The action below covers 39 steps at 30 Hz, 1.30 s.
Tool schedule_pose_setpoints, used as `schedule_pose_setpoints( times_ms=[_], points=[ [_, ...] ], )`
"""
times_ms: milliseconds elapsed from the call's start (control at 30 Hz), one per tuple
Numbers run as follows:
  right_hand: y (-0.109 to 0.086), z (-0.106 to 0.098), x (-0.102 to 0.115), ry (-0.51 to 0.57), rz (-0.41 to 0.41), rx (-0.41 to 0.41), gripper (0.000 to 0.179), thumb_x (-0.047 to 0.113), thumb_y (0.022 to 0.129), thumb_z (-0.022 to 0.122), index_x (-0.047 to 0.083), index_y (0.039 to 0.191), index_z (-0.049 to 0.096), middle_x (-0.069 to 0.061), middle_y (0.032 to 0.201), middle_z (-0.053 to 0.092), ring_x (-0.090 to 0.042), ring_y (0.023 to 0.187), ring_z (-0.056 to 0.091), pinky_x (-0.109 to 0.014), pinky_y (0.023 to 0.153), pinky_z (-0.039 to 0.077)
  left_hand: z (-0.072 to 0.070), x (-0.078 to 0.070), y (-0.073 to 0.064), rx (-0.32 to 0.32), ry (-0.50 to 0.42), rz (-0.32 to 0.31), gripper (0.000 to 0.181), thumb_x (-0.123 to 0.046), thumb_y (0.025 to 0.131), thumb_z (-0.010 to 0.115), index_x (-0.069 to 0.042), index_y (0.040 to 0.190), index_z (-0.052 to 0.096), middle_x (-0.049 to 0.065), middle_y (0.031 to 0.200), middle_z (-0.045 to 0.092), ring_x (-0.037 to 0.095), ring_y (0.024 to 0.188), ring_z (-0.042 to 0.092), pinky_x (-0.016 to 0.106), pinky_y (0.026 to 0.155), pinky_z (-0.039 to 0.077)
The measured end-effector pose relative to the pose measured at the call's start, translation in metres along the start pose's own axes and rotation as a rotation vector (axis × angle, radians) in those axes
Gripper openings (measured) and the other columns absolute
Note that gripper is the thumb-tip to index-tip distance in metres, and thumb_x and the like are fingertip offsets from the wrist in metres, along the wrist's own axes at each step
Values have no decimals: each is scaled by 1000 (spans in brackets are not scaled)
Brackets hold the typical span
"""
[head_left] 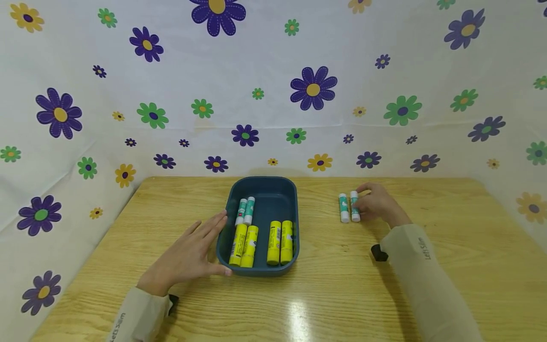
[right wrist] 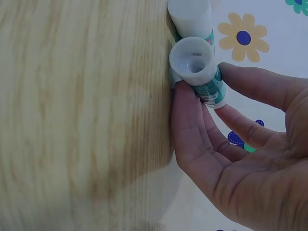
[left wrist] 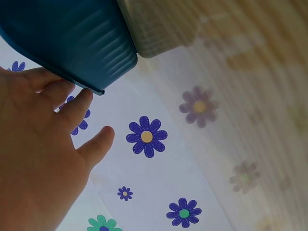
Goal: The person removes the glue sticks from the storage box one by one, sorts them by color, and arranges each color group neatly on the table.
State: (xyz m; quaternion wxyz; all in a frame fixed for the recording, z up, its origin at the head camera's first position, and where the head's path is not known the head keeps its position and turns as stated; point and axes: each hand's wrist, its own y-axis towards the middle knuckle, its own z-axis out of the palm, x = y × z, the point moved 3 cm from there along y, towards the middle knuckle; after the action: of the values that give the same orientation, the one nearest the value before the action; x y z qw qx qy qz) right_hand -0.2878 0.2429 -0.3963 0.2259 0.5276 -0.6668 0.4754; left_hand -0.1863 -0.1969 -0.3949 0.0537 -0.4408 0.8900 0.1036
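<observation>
Your right hand (head_left: 378, 204) pinches a teal-and-white tube (head_left: 354, 207) between thumb and fingers; a matching tube (head_left: 344, 208) is just left of that hand. Your left hand (head_left: 188, 251), fingers spread, touches the blue tray (head_left: 273, 204) at its right, holding yellow tubes (head_left: 274, 242) and smaller teal ones (head_left: 249, 211).

Head view: the bottom edge crops both sleeves (head_left: 431, 289); the yellow sticks (head_left: 274, 243) bear print too small to read. Left wrist view: the tray (left wrist: 79, 36) is cut off, inside unseen. Right wrist view: the right hand (right wrist: 250, 175) partly hides its green stick (right wrist: 211, 90).
</observation>
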Motion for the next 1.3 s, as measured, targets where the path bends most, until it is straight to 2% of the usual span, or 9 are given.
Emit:
schedule_pose_setpoints(
  times_ms=[333,500,900,1133,1300],
  points=[
    [1,4,2,-37,10,-8,56,0,95,63,-9,144,36,-26,113,52,-28,90,61,-38,77,61,2,1,0,4,-9,-2,123,-88,78,52,4,156,30,18,164,26,37,147,32,65,113,29],
    [2,5,3,-56,12,-13,55,0,94,64,-8,142,39,-25,111,53,-28,90,60,-38,77,61,2,1,0,-6,-6,7,123,-90,78,48,5,156,31,18,164,27,38,147,32,65,112,30],
    [3,5,2,-75,36,-33,58,3,95,63,-9,145,37,-27,118,51,-33,99,56,-41,85,60,2,1,0,-7,1,13,124,-91,78,43,5,156,30,18,165,25,38,147,32,65,112,30],
    [2,0,4,-67,29,-25,60,6,98,61,-9,148,33,-28,119,54,-29,93,60,-37,80,61,2,2,0,-5,-3,11,124,-90,78,47,5,156,30,18,165,26,39,147,33,65,112,31],
    [-4,-5,15,-26,-20,-25,63,9,100,60,-10,151,28,-34,131,49,-38,109,59,-43,90,58,2,2,-1,5,-14,2,123,-88,79,51,4,157,29,17,165,24,38,148,31,65,113,29]
  ],
)
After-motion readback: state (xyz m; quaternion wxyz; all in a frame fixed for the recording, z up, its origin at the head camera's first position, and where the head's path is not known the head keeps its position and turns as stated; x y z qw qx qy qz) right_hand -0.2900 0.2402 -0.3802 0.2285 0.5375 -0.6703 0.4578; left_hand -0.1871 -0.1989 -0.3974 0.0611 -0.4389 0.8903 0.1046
